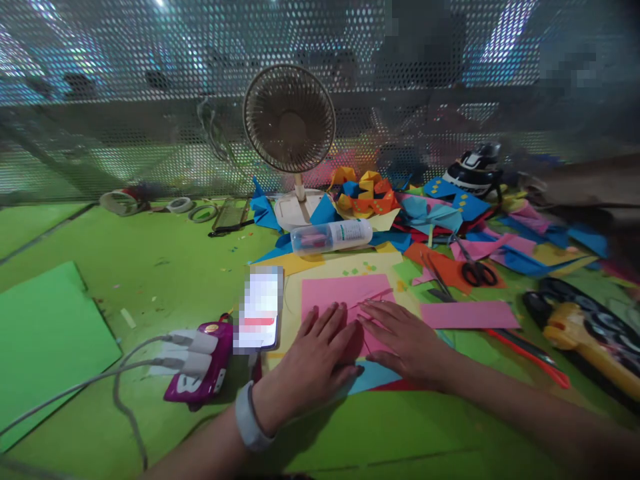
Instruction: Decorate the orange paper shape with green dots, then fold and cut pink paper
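A pink sheet of paper [320,293] lies on a pale yellow sheet [293,303] at the centre of the table. My left hand [320,353] rests flat on the pink sheet's left part, fingers stretched forward. Lying on the right part, my right hand [407,337] has its fingers spread towards the left one. A thin pink paper sliver [377,294] shows by the right fingertips. I see nothing gripped in either hand. Light blue paper [383,379] sticks out below the pink sheet. Right of my right hand is a pink strip [470,315].
A lit phone [260,310] and purple power bank [207,353] with cables are at left, beside a green sheet [55,347]. Behind lie a clear bottle [333,237], a fan [290,120] and coloured paper scraps. Scissors [477,272] and a yellow-black object [585,333] lie right.
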`<state>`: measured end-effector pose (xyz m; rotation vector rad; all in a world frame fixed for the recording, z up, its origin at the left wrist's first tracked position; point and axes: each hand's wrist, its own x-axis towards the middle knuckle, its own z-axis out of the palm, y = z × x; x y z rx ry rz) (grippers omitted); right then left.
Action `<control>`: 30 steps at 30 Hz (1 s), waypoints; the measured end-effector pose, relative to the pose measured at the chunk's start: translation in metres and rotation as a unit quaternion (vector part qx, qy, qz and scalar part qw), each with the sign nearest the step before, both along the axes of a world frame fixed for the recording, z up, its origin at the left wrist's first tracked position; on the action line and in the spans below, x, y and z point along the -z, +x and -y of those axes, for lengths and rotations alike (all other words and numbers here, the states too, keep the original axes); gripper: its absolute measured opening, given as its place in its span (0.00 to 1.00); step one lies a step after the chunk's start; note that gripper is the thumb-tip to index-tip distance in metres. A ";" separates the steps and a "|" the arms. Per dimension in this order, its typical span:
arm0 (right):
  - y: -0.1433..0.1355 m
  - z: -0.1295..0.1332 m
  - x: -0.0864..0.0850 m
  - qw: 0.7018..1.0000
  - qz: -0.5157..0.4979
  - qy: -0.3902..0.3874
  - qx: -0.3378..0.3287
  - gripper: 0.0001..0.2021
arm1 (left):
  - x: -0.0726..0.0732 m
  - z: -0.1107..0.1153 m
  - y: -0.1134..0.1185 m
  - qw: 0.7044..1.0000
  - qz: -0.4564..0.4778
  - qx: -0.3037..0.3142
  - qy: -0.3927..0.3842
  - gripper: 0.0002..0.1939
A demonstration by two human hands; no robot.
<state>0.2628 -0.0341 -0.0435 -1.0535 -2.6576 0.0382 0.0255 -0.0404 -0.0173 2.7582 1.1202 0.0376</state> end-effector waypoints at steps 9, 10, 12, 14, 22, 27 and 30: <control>0.000 -0.002 -0.001 1.000 -0.013 0.002 -0.010 0.27 | 0.003 0.000 0.000 1.000 0.009 0.003 0.003 0.34; 0.000 -0.002 -0.001 1.000 -0.007 0.000 -0.009 0.27 | 0.003 0.000 0.000 1.000 0.006 0.003 0.003 0.34; 0.000 -0.002 -0.001 1.000 0.003 -0.002 -0.008 0.28 | 0.004 -0.001 0.000 1.000 0.002 0.002 0.005 0.34; 0.000 -0.002 -0.001 1.000 0.003 -0.002 -0.008 0.28 | 0.005 -0.001 0.000 1.000 0.004 0.003 0.010 0.34; 0.001 -0.003 0.001 1.000 -0.003 -0.006 -0.002 0.27 | 0.002 -0.001 0.000 1.000 0.002 0.010 0.008 0.33; 0.001 -0.002 -0.001 1.000 -0.008 -0.016 -0.002 0.26 | 0.004 -0.004 -0.001 1.000 0.005 0.016 0.024 0.33; 0.000 -0.002 -0.002 1.000 -0.010 -0.010 0.000 0.25 | 0.004 -0.006 -0.001 0.999 0.016 0.022 0.044 0.31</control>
